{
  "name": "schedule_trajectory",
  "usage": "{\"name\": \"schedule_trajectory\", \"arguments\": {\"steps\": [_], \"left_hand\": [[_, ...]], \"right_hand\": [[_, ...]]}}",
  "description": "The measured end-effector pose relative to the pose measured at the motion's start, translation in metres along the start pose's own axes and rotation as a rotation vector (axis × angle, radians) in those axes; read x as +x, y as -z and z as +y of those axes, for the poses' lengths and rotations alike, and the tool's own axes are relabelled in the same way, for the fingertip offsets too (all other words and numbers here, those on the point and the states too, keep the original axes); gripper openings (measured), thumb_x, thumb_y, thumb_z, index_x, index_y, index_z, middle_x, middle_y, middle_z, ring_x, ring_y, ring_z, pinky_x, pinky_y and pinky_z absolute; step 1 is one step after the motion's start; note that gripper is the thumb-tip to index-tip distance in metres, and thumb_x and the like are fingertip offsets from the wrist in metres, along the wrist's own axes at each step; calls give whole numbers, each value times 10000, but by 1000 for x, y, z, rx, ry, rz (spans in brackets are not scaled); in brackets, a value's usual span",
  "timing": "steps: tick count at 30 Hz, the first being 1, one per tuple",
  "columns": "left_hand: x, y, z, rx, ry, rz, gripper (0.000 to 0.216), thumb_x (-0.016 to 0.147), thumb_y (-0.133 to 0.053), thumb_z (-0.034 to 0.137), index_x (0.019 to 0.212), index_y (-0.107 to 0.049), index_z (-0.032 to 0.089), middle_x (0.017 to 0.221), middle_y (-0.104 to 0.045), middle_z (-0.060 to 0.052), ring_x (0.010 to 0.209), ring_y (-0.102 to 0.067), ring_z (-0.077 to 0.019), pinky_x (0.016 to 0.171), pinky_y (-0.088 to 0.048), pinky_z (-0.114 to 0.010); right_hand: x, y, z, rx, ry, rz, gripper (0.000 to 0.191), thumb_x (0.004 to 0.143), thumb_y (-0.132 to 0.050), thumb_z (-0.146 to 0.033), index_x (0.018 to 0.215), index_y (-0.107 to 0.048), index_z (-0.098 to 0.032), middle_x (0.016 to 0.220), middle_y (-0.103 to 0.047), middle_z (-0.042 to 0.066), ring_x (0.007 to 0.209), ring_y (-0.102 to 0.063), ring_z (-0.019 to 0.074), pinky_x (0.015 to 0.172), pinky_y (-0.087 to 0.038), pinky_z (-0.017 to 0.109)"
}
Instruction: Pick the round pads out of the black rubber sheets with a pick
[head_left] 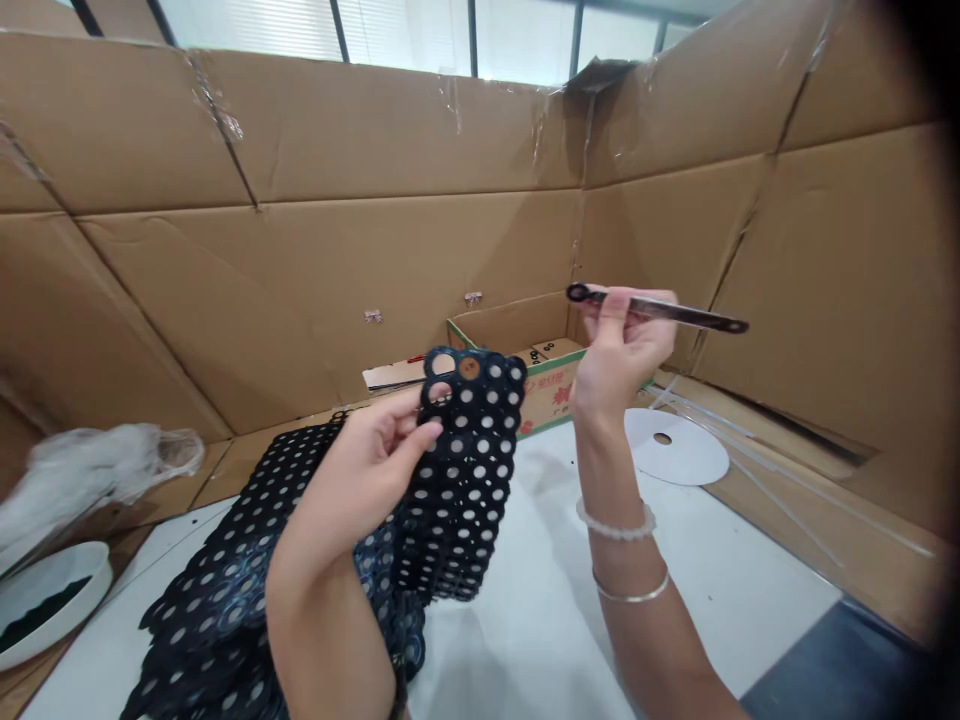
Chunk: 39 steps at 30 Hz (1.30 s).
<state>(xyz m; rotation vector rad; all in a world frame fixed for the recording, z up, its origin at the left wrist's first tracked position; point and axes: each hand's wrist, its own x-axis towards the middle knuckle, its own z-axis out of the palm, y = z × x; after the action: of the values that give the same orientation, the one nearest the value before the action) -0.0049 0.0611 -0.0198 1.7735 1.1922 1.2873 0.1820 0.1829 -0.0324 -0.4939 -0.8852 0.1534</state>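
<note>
My left hand [379, 455] pinches the left edge of a black sheet [480, 450] full of round holes, near its top, and holds it up. One hole near the top shows brown, unlike the pale others. More black perforated sheets [225, 590] lie in a layered pile under and left of my left forearm. To the right, raised and apart from the sheet, my right hand [626, 340] is closed on a slim dark strip-shaped tool [690, 314]. A black ring shows at the tool's left end; its exact kind is unclear.
Behind the hands stands an open cardboard box [551, 395] with green edges. A white disc [675, 447] with a centre hole lies at right by clear strips. At left are a white bowl [97, 585] and a clear plastic bag [112, 460]. Cardboard walls [337, 270] enclose the white tabletop [517, 640].
</note>
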Motion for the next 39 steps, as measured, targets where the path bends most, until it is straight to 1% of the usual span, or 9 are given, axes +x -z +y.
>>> {"name": "schedule_trajectory", "arguments": {"steps": [2,5,9,13,16,21,29,33,39], "left_hand": [[-1,7,-4,-23,1,169,264,823,-724,309,1078,-762,255,827,-744,-9,718,-634,-161,691,-496,-253],[1,12,-5,-174,40,431,288,714,-815,284,996,-777,245,761,-734,17,698,-617,-138,652,-484,-211],[6,9,0,-365,84,578,208,669,-806,236,874,-771,228,824,-765,10,816,-662,-156,698,-496,-197],[9,5,5,-440,95,561,216,696,-759,200,911,-748,217,891,-781,7,932,-687,-197,777,-518,-235],[9,2,8,-482,77,525,225,731,-734,187,956,-738,203,936,-785,-3,1016,-680,-217,865,-518,-271],[8,-3,13,-514,45,497,215,725,-741,171,938,-733,190,950,-790,-14,1009,-692,-209,899,-519,-266],[3,-3,18,-493,11,486,213,728,-783,201,929,-718,217,828,-777,14,869,-716,-175,754,-555,-214],[2,-5,14,-333,-137,405,234,797,-760,208,1026,-717,231,1015,-760,13,998,-690,-165,871,-537,-207],[6,-8,4,-54,-339,453,359,812,-744,199,1156,-699,290,1206,-713,14,1156,-640,-201,1003,-511,-279]], "right_hand": [[6,5,27,-191,34,-9,127,975,-460,-319,921,-540,-237,981,-700,79,999,-690,222,962,-515,456],[5,5,56,-381,-32,-280,132,886,-588,-220,756,-606,-209,999,-722,106,1122,-627,289,1037,-440,531],[-9,-10,39,-305,15,-297,107,830,-662,-161,735,-643,-206,1014,-705,80,1113,-598,266,1038,-439,489],[-32,-26,-21,200,70,-486,74,923,-606,-213,878,-661,-234,883,-685,11,847,-658,157,797,-551,325],[-48,-34,-48,358,92,-601,36,909,-637,-205,907,-662,-232,914,-709,8,867,-677,145,815,-561,304],[-57,-38,-44,438,114,-582,67,883,-676,-186,827,-678,-224,821,-703,3,840,-675,153,809,-560,320],[-53,-35,-46,395,254,-575,140,857,-686,-85,812,-691,-218,814,-694,1,826,-657,151,766,-547,314],[-56,-34,-46,312,374,-562,156,862,-668,-54,827,-684,-205,858,-694,18,850,-639,153,788,-545,322],[-67,-36,-39,168,529,-482,152,915,-585,-74,856,-650,-198,854,-661,21,795,-618,145,917,-529,388]]}}
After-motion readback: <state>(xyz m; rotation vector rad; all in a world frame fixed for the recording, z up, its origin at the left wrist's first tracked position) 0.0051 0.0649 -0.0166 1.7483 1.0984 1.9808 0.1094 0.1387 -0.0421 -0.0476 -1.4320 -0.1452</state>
